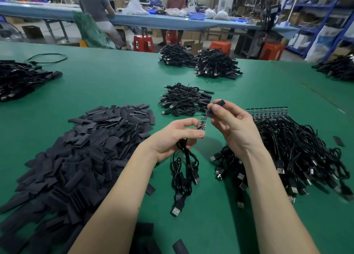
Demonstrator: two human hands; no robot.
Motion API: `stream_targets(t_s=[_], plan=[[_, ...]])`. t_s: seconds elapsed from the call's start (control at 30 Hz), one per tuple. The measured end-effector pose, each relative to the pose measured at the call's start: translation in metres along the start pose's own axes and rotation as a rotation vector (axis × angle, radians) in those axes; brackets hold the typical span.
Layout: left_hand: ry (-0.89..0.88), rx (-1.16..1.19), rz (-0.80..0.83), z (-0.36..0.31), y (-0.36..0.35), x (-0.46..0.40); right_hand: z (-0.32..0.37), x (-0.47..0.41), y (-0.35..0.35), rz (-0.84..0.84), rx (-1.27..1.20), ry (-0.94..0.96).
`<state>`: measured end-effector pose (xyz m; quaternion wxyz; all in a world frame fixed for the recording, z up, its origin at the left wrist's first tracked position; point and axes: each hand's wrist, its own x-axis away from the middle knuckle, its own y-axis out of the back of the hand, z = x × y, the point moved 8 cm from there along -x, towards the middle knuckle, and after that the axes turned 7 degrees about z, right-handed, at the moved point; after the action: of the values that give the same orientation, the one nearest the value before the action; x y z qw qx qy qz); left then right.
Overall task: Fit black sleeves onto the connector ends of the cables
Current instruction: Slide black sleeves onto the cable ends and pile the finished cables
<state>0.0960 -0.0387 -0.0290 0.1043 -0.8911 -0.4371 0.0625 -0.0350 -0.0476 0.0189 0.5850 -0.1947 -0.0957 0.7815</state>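
My left hand [173, 136] pinches a black cable [183, 169] just below its small green circuit-board end [203, 122], which points up. The cable's loops and USB plugs hang down onto the green table [115, 85]. My right hand [231, 123] pinches a black sleeve [215, 108] between thumb and fingers, a little above and to the right of the board end, not touching it. A big heap of loose black sleeves [80, 158] lies to the left. A pile of cables with bare board ends [291, 148] lies to the right.
A small heap of cables [183, 100] sits just beyond my hands, and more cable heaps [199, 63] lie farther back, at the far left [19, 79] and far right [337, 67]. Stray sleeves lie near the front edge [180, 246]. People stand at a blue bench behind.
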Motion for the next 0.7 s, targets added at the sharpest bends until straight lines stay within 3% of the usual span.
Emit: stream_targets(t_s=[0.7], plan=[[0.047, -0.16, 0.052, -0.0038, -0.0037, 0.0061, -0.0069, 0.0032, -0.0015, 0.091, 0.043, -0.112]])
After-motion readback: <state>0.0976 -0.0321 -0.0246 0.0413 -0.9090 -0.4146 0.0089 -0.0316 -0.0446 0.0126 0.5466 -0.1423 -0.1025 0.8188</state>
